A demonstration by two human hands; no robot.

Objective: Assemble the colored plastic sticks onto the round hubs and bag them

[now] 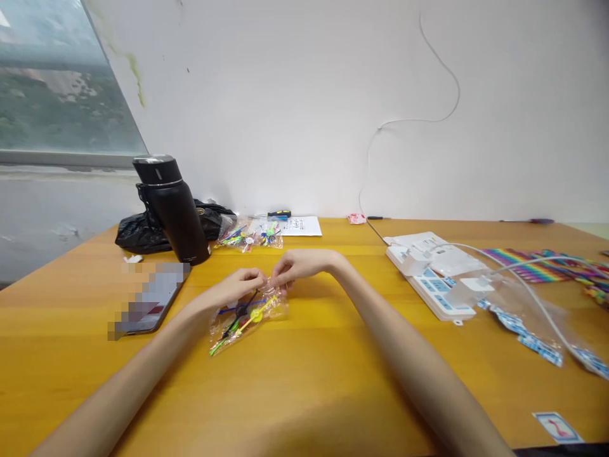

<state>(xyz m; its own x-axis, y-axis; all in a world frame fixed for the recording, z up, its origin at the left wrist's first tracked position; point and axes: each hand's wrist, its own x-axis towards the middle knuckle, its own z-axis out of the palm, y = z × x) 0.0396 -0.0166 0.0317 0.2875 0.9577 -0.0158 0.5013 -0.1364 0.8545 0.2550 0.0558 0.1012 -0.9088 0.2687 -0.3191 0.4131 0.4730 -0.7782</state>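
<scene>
A clear plastic bag (280, 310) hangs or leans from the fingers of both hands, just at the table's middle. Thin coloured plastic pieces (257, 315) in yellow, blue, black and green show through it. My left hand (238, 287) pinches the bag's upper edge. Close beside it, my right hand (302, 266) also has thumb and fingers closed on that edge. The fingertips of the two hands almost meet. Whether the bag's mouth is sealed, I cannot tell.
To the left lie a phone (155, 301) and a standing black bottle (174, 216). More bagged pieces (250, 235), a screwdriver (279, 214) and a printed paper (307, 226) lie behind. At right are a power strip (435, 289) with cables, a rainbow-striped item (528, 263) and a card (556, 428).
</scene>
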